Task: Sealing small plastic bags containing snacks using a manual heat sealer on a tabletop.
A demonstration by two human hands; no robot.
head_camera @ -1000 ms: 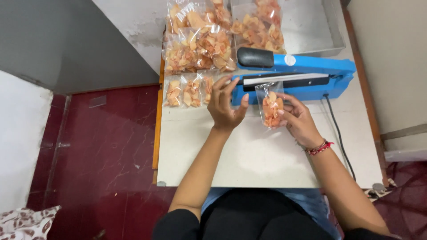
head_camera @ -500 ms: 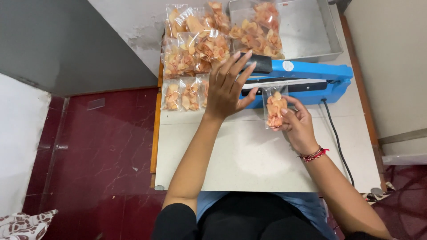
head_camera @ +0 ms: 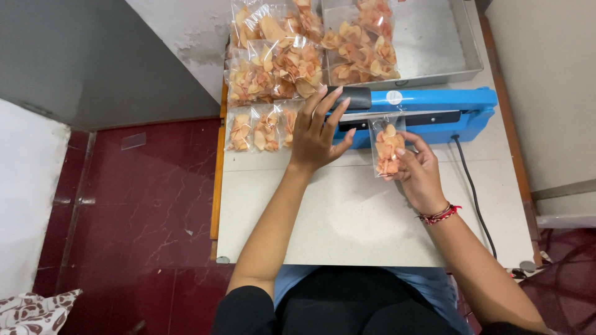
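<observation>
A blue heat sealer (head_camera: 428, 108) with a black handle (head_camera: 354, 98) lies across the far side of a pale table (head_camera: 347, 217). My right hand (head_camera: 417, 169) holds a small clear bag of orange chips (head_camera: 387, 149), its top edge tucked under the sealer's bar. My left hand (head_camera: 316, 130) hovers flat with fingers spread just left of the black handle, fingertips near it, holding nothing. Small sealed chip bags (head_camera: 261, 127) lie in a row to the left of that hand.
Larger clear bags of chips (head_camera: 276, 68) pile up at the far left, and more (head_camera: 363, 46) sit in a metal tray (head_camera: 447, 49) behind the sealer. A black cord (head_camera: 472, 186) runs down the table's right side. Dark red floor (head_camera: 124, 205) lies left.
My left hand has lifted off the sealer's bar and moved left with fingers spread. The right hand stays on the small bag at the bar.
</observation>
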